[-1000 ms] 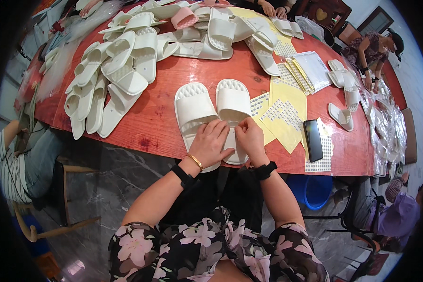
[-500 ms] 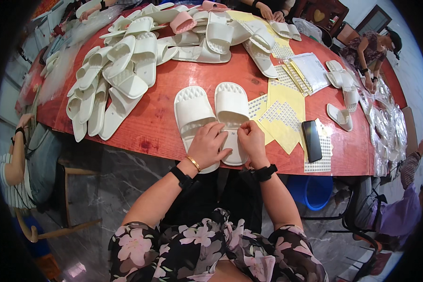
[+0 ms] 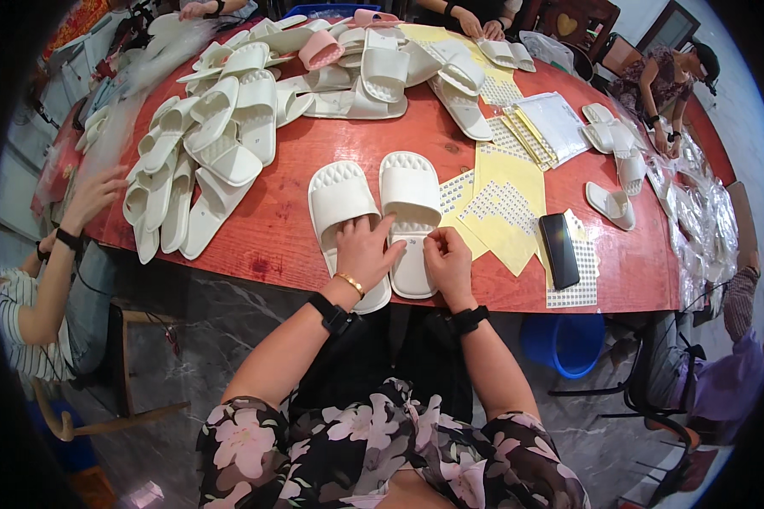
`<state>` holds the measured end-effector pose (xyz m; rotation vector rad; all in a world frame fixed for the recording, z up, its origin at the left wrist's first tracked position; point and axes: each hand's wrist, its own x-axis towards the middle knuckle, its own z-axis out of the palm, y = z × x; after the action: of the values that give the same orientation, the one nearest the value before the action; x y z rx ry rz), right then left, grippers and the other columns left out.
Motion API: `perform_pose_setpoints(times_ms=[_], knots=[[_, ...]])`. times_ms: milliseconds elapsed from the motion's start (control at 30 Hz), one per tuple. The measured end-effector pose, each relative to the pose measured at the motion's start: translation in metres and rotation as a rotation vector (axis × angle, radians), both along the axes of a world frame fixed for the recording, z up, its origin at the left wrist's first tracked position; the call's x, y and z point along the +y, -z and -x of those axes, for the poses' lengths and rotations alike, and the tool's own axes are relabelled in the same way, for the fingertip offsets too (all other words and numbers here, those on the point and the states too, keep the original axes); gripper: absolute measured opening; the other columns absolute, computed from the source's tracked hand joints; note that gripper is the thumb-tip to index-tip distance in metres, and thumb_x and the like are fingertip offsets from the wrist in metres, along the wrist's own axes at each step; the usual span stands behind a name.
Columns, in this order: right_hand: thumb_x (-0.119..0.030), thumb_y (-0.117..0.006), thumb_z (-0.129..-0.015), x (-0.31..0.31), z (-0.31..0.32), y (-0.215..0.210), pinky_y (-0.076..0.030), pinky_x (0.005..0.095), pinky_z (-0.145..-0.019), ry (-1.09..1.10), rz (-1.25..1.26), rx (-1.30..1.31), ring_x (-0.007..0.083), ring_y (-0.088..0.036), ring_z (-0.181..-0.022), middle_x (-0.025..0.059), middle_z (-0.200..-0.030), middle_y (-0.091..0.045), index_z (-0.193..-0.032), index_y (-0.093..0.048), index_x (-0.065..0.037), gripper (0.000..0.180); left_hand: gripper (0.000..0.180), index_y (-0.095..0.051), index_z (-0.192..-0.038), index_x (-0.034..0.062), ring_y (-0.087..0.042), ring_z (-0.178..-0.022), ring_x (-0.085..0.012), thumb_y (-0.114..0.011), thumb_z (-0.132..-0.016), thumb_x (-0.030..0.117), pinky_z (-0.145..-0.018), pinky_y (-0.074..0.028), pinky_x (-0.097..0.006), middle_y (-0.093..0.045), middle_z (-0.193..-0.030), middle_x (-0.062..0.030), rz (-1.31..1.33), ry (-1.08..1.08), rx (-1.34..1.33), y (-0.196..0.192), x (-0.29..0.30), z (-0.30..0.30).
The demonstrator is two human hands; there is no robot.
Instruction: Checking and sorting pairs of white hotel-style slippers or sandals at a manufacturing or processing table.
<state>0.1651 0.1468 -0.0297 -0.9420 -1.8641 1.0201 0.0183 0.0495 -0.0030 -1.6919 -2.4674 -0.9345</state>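
Note:
Two white slippers lie side by side at the table's near edge, toes pointing away from me. My left hand (image 3: 362, 253) rests over the left slipper (image 3: 343, 192), fingers apart at its strap opening. Its thumb reaches to the inner edge of the right slipper (image 3: 410, 184). At that slipper's outer edge, my right hand (image 3: 447, 261) is closed in a pinch; what the fingertips hold, if anything, cannot be made out. A small dark printed mark shows on the right slipper's footbed.
A large heap of white slippers (image 3: 229, 119) covers the table's left and back. Yellow sticker sheets (image 3: 505, 204), a phone (image 3: 558, 249) and a clear plastic packet (image 3: 552, 127) lie right. Co-workers sit around; a blue bucket (image 3: 563, 343) stands below the edge.
My left hand's fingers have shifted toward the left slipper's strap opening and spread. My right hand has moved slightly down the right slipper's edge. A co-worker's hand at left has risen toward the heap.

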Motion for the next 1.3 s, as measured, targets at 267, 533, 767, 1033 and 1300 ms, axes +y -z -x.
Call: perform_pose_setpoints(times_ms=[267,533,767,1033,1300], knots=[[-0.008,-0.063,-0.090,-0.003,-0.002,-0.003,-0.049,0.0295,-0.063,-0.001,0.017,0.063,0.0164,-0.059,-0.065,0.0089,-0.074,-0.064,-0.091,-0.062,0.000,0.008,0.060,-0.056,-0.122,-0.0002,-0.049,-0.107,-0.0365,-0.065,-0.084,0.045,-0.087,-0.037,-0.051,-0.057,-0.104,-0.0181,-0.022,-0.043,0.035,0.007,0.012,-0.008],[-0.010,-0.059,-0.094,-0.004,-0.007,-0.002,-0.047,0.0286,-0.062,-0.036,0.110,0.101,0.0146,-0.056,-0.065,0.0075,-0.072,-0.060,-0.090,-0.061,0.001,0.012,0.047,-0.060,-0.099,-0.0004,-0.051,-0.102,-0.0363,-0.067,-0.083,0.044,-0.087,-0.039,-0.049,-0.058,-0.094,-0.0184,-0.148,-0.047,0.077,-0.023,-0.002,0.023],[-0.010,-0.062,-0.092,-0.003,-0.006,-0.002,-0.048,0.0298,-0.065,0.013,0.054,0.057,0.0170,-0.058,-0.067,0.0103,-0.075,-0.062,-0.091,-0.061,0.001,0.011,0.036,-0.060,-0.116,-0.0017,-0.060,-0.090,-0.0187,-0.063,-0.093,0.025,-0.080,-0.048,-0.033,-0.061,-0.100,-0.0093,-0.263,0.041,-0.769,-0.066,-0.018,0.053],[-0.010,-0.063,-0.091,-0.001,-0.008,-0.010,-0.048,0.0309,-0.063,0.019,-0.021,0.056,0.0189,-0.059,-0.066,0.0126,-0.075,-0.063,-0.090,-0.062,0.002,0.012,0.064,-0.051,-0.134,0.0064,-0.063,-0.109,-0.0266,-0.058,-0.092,0.054,-0.092,-0.055,-0.041,-0.060,-0.127,-0.0113,-0.766,0.285,-2.060,-0.076,-0.035,0.040],[-0.009,-0.062,-0.090,-0.004,-0.005,-0.004,-0.048,0.0316,-0.063,0.002,0.047,0.015,0.0197,-0.059,-0.065,0.0123,-0.073,-0.061,-0.089,-0.061,0.002,0.011,0.070,-0.051,-0.135,0.0037,-0.063,-0.110,-0.0263,-0.061,-0.089,0.055,-0.093,-0.055,-0.041,-0.060,-0.127,-0.0122,-0.713,0.330,-2.163,-0.080,-0.039,0.026]])
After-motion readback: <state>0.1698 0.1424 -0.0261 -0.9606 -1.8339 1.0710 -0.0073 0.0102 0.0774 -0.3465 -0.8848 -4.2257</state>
